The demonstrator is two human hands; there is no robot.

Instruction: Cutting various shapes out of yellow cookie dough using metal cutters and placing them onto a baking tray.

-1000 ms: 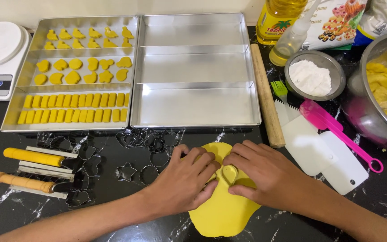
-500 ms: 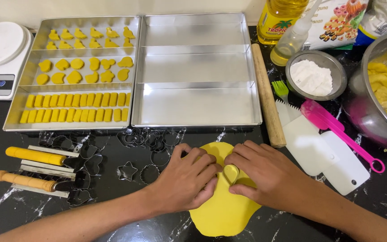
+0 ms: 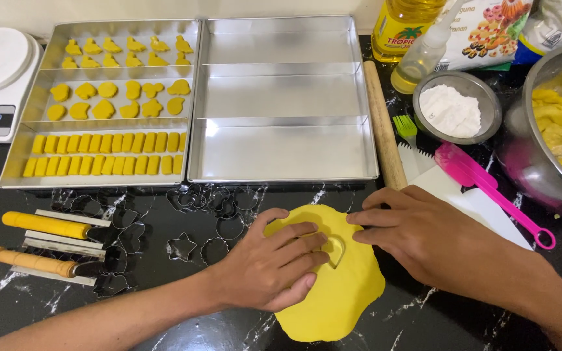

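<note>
The rolled yellow dough sheet (image 3: 336, 292) lies on the near middle of the black bench (image 3: 164, 325), its long axis running near to far. A heart-shaped cutter (image 3: 334, 250) sits in its far part, point toward the near edge. The left hand (image 3: 268, 266) lies flat on the dough with open fingers (image 3: 297, 234) at the cutter; the right hand (image 3: 417, 237) presses flat fingers beside it. The far-left tray (image 3: 14, 166) holds cut yellow shapes. Loose metal cutters (image 3: 216, 201) and a rolling pin (image 3: 384, 127) lie just beyond.
</note>
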